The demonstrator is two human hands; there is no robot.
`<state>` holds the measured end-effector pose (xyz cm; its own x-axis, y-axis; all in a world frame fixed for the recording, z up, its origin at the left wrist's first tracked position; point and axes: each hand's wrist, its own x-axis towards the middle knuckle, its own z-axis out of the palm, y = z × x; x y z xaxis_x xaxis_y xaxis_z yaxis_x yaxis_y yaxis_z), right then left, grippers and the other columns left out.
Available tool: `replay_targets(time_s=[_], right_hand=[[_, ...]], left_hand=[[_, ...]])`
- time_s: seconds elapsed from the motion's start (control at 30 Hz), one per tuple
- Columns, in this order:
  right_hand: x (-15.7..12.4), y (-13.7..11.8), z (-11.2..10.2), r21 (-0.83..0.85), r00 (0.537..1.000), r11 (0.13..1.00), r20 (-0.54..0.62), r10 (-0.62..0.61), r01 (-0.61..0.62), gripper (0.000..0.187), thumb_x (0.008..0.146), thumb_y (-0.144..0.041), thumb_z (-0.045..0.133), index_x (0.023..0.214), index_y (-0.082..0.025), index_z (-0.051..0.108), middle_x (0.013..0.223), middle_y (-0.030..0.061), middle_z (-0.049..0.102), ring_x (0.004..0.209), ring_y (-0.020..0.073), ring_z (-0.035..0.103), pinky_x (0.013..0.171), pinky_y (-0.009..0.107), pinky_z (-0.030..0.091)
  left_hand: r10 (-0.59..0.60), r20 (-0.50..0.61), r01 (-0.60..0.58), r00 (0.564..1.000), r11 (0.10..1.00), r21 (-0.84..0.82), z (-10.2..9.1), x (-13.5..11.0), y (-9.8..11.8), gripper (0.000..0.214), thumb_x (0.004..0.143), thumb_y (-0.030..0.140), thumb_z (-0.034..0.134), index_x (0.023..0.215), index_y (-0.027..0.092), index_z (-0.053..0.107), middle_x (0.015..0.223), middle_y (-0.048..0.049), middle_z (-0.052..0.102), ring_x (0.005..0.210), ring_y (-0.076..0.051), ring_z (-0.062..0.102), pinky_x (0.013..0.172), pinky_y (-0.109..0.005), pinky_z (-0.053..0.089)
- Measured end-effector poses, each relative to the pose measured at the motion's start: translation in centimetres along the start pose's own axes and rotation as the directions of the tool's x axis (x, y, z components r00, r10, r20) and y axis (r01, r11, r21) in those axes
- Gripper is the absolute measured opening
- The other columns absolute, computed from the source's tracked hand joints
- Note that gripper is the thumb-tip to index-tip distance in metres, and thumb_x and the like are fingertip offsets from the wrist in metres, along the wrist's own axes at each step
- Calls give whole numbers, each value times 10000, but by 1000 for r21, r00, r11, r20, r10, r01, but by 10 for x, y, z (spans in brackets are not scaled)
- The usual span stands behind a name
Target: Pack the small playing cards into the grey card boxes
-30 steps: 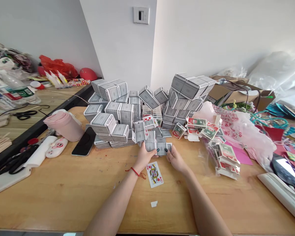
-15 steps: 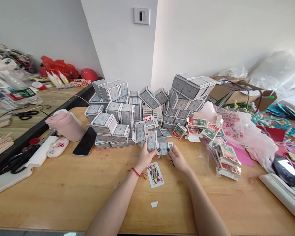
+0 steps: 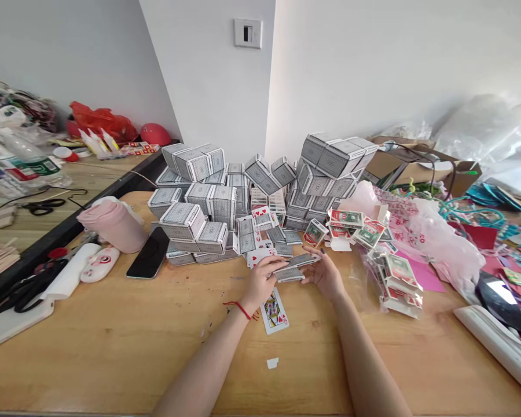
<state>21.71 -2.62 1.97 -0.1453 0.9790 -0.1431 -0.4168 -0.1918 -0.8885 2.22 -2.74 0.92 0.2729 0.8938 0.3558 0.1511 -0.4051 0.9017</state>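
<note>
My left hand (image 3: pixel 261 285), with a red string at its wrist, grips the left end of some grey-backed playing cards (image 3: pixel 292 273). They are held just above the table, tilted nearly edge-on, and look bent or interlocked. My right hand (image 3: pixel 329 279) has its fingers and thumb about their right end. Below my hands a queen of hearts (image 3: pixel 275 313) lies face up, partly covered by my left hand. Behind them lie loose folded cards (image 3: pixel 246 233) and a face-up card (image 3: pixel 260 255). Blocks folded from cards (image 3: pixel 211 200) are stacked at the back.
Left of the stacks are a black phone (image 3: pixel 146 255) and a pink roll (image 3: pixel 115 225). To the right stand opened card boxes (image 3: pixel 399 275), a pink-white plastic bag (image 3: pixel 434 231) and a white bar-shaped tool (image 3: pixel 495 341). A paper scrap (image 3: pixel 272 363) lies near the front.
The held cards have tipped from facing me to nearly edge-on. My right hand has turned and its fingers have spread around the right end. A face-up card behind is now uncovered.
</note>
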Motion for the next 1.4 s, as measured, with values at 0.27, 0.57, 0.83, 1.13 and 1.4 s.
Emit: replay_targets(time_s=[0.27,0.57,0.83,1.13,1.4], right_hand=[[7,12,-2,-55,993,998,-114,14,-20,386,660,-268,661,1025,-176,576,839,59,656,597,166,639,420,235,516],[8,13,2,-64,985,998,-169,-27,17,318,590,-297,721,862,-157,636,685,16,648,453,78,539,370,166,403],[9,16,3,-237,976,970,-192,-101,53,389,600,-376,694,909,-147,633,630,25,647,466,102,532,417,201,374],[9,33,29,-376,920,895,-207,-334,240,385,668,-431,612,942,-161,624,929,82,676,817,211,625,719,313,483],[-2,39,43,-736,823,660,-274,-498,154,378,735,-446,513,959,-181,663,939,77,680,804,223,626,708,299,473]], left_hand=[[85,-45,-76,995,982,175,-4,-3,8,284,765,215,543,1033,282,612,1384,-30,270,1250,-241,289,1034,-422,258],[-204,14,185,979,853,-488,-5,0,21,812,650,126,567,1347,288,183,1338,-75,367,1184,-247,392,982,-390,314],[-430,195,379,881,396,-836,-4,3,20,717,603,128,531,1284,257,344,1147,-55,568,972,-234,569,882,-439,401],[-628,-49,383,777,532,-755,6,7,10,403,543,180,712,935,139,632,1013,-94,646,925,-242,592,811,-342,451],[-648,-118,359,752,554,-751,10,8,7,410,497,203,741,890,136,645,980,-97,662,928,-255,598,784,-335,464]])
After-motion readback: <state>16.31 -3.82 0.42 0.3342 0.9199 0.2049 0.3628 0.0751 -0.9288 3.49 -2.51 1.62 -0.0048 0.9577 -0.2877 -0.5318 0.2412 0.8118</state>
